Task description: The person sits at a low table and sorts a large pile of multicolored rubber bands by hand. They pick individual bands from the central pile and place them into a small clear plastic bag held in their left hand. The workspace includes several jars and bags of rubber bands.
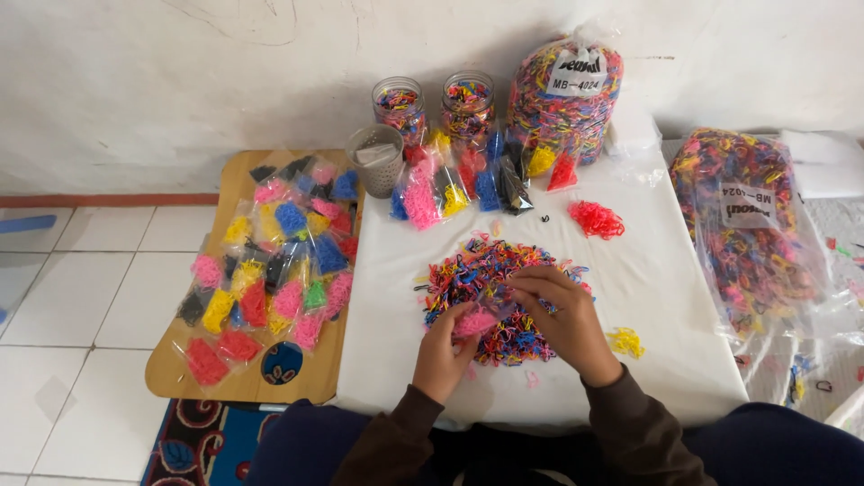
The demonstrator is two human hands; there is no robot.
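Your left hand [443, 353] is curled shut around a small clear packet of pink bands [474, 322], pinching it at the near edge of the mixed heap. Your right hand [564, 317] lies flat-ish on the heap with the fingers bent down and together, tips touching the packet's top; can't tell if it's actually nipping a band or just pressing.

That heap of mixed-colour rubber bands [490, 288] sits in the middle of a white-covered table [648, 297], pushed against a scuffed white wall [225, 72]. White tile floor [81, 288] off to your left, patterned rug [193, 441] at the near corner.

Counts, roughly:
- one little yellow clump [626, 342] just right of your right wrist
- one red clump [596, 219] further back
- one row of filled packets [468, 180] along the back, too overlapped to count
- two clear jars [400, 108] of bands, plus one grey perforated cup [376, 160]
- two big bulk bags: one upright bag [565, 90] at the wall, one flat bag [742, 234] to the right
- a wooden board [180, 369] on the left, loaded with sorted packets [270, 270], way too many to count

Room-wise, the bare cloth is mostly right of the heap and along the near edge by your sleeves. The left edge of the table butts right up to the board, and the back is crowded.
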